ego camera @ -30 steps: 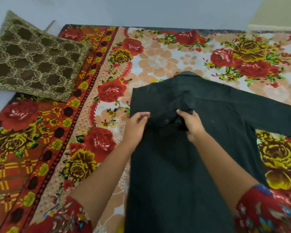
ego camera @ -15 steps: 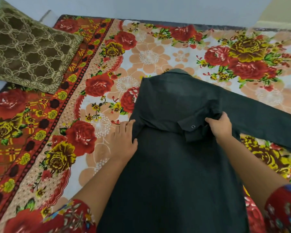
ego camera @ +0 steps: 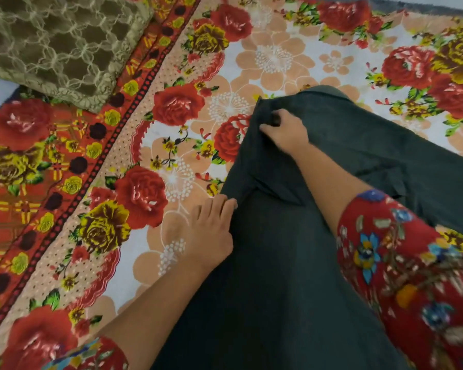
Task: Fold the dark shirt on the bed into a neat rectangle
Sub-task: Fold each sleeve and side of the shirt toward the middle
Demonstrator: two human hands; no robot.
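Observation:
The dark shirt lies flat on the floral bedsheet, collar end away from me. One sleeve is folded across its back, with the cuff lying near the middle right. The other sleeve stretches out to the right. My left hand rests with straight fingers against the shirt's folded left edge. My right hand reaches across and grips the cloth at the upper left shoulder corner, fingers curled into it.
An olive patterned pillow lies at the upper left of the bed. The bedsheet's red border runs down the left side. My red floral sleeve covers part of the shirt's right side.
My right hand let go of the folded cuff and moved up and left to the shoulder corner. My left hand stayed at the left edge. The view came closer.

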